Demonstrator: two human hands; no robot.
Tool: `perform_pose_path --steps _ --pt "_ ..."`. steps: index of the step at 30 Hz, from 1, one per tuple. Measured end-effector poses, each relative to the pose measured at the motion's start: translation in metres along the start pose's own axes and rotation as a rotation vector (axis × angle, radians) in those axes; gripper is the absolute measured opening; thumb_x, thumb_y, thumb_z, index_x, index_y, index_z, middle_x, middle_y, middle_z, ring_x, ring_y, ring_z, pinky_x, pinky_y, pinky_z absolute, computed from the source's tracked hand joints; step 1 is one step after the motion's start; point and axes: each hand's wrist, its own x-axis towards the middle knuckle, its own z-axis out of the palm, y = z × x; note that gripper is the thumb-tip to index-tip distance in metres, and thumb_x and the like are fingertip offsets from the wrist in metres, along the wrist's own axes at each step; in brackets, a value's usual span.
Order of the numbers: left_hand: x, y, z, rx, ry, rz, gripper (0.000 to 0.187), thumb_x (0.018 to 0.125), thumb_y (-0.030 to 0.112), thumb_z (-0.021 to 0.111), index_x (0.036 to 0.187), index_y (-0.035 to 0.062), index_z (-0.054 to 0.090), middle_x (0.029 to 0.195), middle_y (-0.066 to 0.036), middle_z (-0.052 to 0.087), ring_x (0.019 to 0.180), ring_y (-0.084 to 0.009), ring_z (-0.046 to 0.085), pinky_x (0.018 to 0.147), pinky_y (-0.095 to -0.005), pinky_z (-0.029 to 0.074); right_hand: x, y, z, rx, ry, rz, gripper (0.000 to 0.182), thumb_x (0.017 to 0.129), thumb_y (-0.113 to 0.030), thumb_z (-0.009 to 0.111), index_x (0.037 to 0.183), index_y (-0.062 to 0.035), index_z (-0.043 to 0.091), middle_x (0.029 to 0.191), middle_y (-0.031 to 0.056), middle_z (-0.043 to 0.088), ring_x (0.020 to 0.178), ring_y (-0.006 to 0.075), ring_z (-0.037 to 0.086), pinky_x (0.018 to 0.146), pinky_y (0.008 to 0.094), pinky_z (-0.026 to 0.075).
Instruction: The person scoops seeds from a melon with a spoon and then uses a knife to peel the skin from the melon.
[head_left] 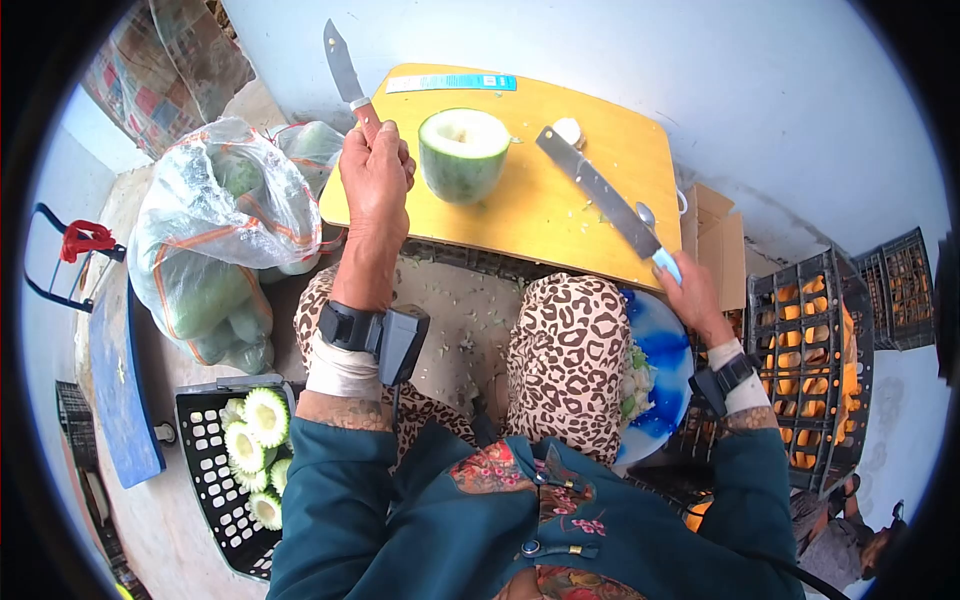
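My left hand (377, 180) is closed around the brown-red handle of a knife (342, 68), its blade pointing up beyond the table's left edge. In my right hand (692, 297) is the pale blue handle of a long broad-bladed knife (600, 190), slanting over the right part of the yellow table (540, 235). Between the two knives a green melon (462, 172) stands upright with its top cut off, showing white flesh and a hollow. Neither blade touches it. Behind the long blade lie a small white round piece (567, 131) and a metal spoon (645, 213), partly covered.
Left of the table, a clear plastic bag (215, 230) holds several green melons. A black crate (215, 500) below contains scalloped, hollow green-and-white pieces (266, 417). A blue-and-white basin (665, 365) with scraps sits by my right knee. Black crates (800, 370) with orange contents stand right.
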Motion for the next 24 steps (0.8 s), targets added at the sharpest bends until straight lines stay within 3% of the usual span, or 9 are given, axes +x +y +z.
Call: perform_pose_path --steps 8,14,17,24 --pt "-0.002 0.002 0.000 0.001 -0.020 -0.013 0.020 0.093 0.019 0.055 0.081 0.0099 0.043 0.065 0.002 0.044 0.049 -0.0068 0.040 0.042 -0.0209 0.028 -0.036 -0.002 -0.008 0.111 -0.100 -0.082 0.023 0.087 -0.022 0.062 0.089 -0.0007 0.052 0.077 0.0242 0.059 0.076 0.0455 0.058 0.064 0.0472 0.046" --pt "0.000 0.002 -0.004 -0.023 -0.004 -0.030 0.018 0.092 0.018 0.055 0.081 0.0092 0.044 0.066 0.001 0.043 0.049 -0.0067 0.039 0.042 -0.0210 0.029 0.009 -0.013 0.001 -0.009 0.043 0.087 0.026 0.088 -0.024 0.061 0.092 0.0006 0.053 0.077 0.0247 0.060 0.076 0.0448 0.059 0.064 0.0474 0.045" --pt "-0.002 0.007 -0.002 -0.040 0.001 -0.050 0.018 0.092 0.017 0.056 0.080 0.0091 0.044 0.066 0.001 0.043 0.049 -0.0068 0.039 0.043 -0.0210 0.029 0.033 -0.049 0.012 0.173 0.155 -0.032 0.028 0.088 -0.025 0.061 0.091 0.0012 0.054 0.077 0.0251 0.060 0.074 0.0443 0.059 0.063 0.0484 0.044" --pt "0.000 0.006 -0.005 -0.070 0.014 -0.061 0.018 0.093 0.016 0.054 0.080 0.0108 0.043 0.062 0.004 0.040 0.048 -0.0048 0.037 0.041 -0.0207 0.027 0.075 -0.091 0.055 0.232 -0.071 -0.060 0.032 0.087 -0.029 0.060 0.091 0.0020 0.054 0.078 0.0277 0.061 0.076 0.0447 0.059 0.066 0.0498 0.045"
